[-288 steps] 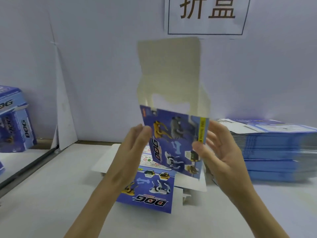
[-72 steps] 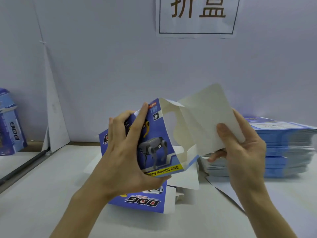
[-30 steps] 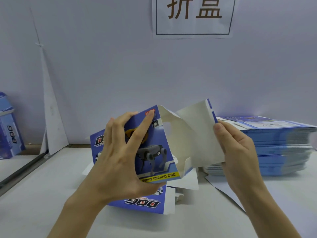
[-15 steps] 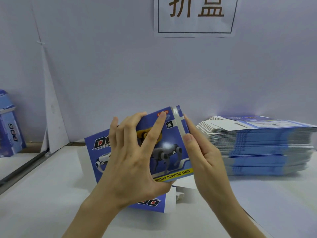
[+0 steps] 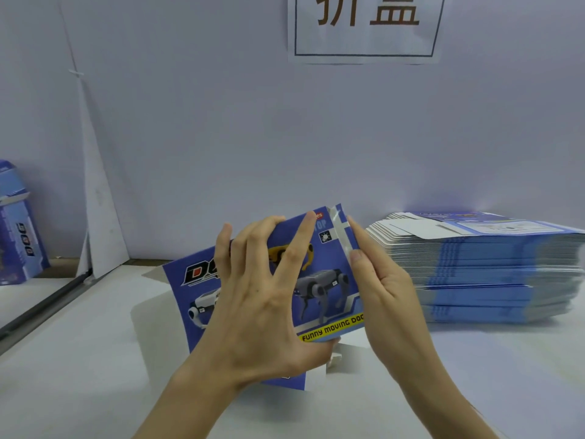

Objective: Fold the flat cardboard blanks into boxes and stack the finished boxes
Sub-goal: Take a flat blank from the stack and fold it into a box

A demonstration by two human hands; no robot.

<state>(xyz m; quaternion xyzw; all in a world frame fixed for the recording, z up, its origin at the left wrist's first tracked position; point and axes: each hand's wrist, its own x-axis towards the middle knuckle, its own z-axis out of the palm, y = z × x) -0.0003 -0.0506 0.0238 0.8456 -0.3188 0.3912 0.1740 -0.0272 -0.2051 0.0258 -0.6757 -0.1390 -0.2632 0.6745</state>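
Folded box (image 5: 329,280), blue, printed with a grey robot dog and the words "FUNNY MOVING DOG", is held above the table (image 5: 79,359), just left of the stack of blanks (image 5: 490,274) and apart from it. The box is gripped by the left hand (image 5: 259,312): fingers are spread and curled over its top edge, and the thumb is tucked under its bottom edge, so much of the front print is covered. The right hand (image 5: 389,299) is laid flat against the box end that faces the stack, with straight fingers held together and the thumb along the front corner. That end face is mostly hidden behind the palm; whether its flap is fully seated cannot be told. Below the box, left of the stack, a corner of a flat blank (image 5: 294,383) and a small white tab (image 5: 335,359) are seen on the table; the rest is covered by the left hand and the box. The stack is cut off by the right edge of the frame. Far left of the stack, finished boxes (image 5: 19,236) are cut by the frame edge, so no count can be made. A white card sheet (image 5: 98,217) is leaned against the wall between them and the stack. Above and left of the stack, a wall sign (image 5: 367,26) is cropped at the top.
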